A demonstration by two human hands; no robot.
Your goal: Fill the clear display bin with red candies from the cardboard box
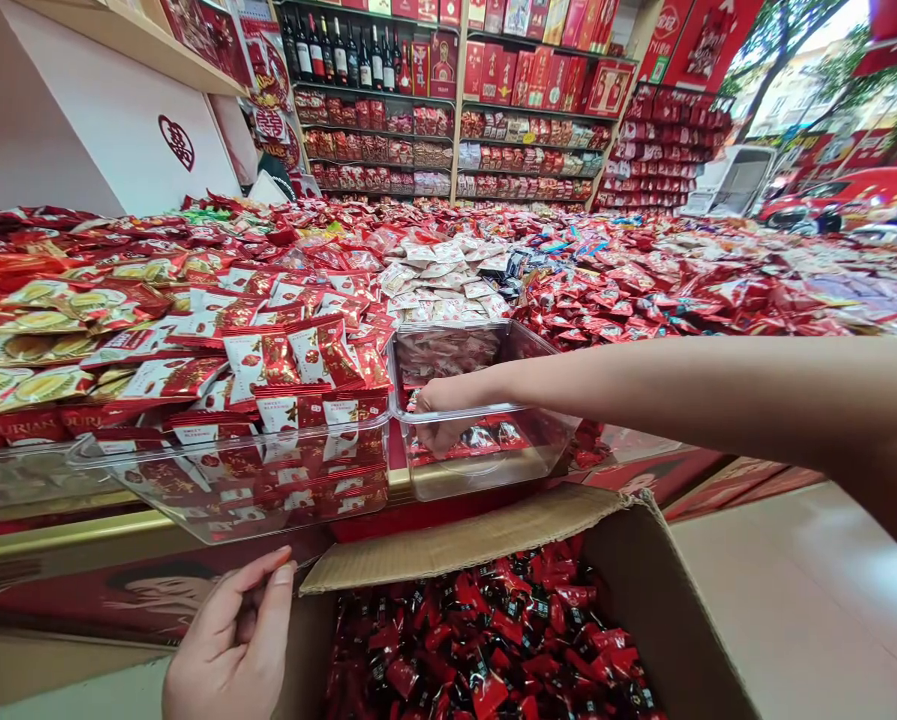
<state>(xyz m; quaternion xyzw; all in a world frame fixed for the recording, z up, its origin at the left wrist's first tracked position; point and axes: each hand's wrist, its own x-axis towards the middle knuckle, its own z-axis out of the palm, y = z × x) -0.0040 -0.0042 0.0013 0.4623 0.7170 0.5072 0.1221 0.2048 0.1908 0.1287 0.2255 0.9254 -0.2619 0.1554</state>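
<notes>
My right hand reaches down into a clear plastic bin, its fingers curled near the left wall. A few dark red and black wrapped candies lie on the bin's floor beside the fingers. Whatever those fingers may hold is hidden. At lower left, my left hand is closed, thumb and index tips together, by the left corner of an opened cardboard box. Nothing shows between the tips. Inside the box is a heap of red and black wrapped candies.
A neighbouring clear bin is heaped with red-and-white packets. Durian-print packets lie further left. White packets and red candies spread behind. Stocked shelves stand at the back; tiled floor shows at right.
</notes>
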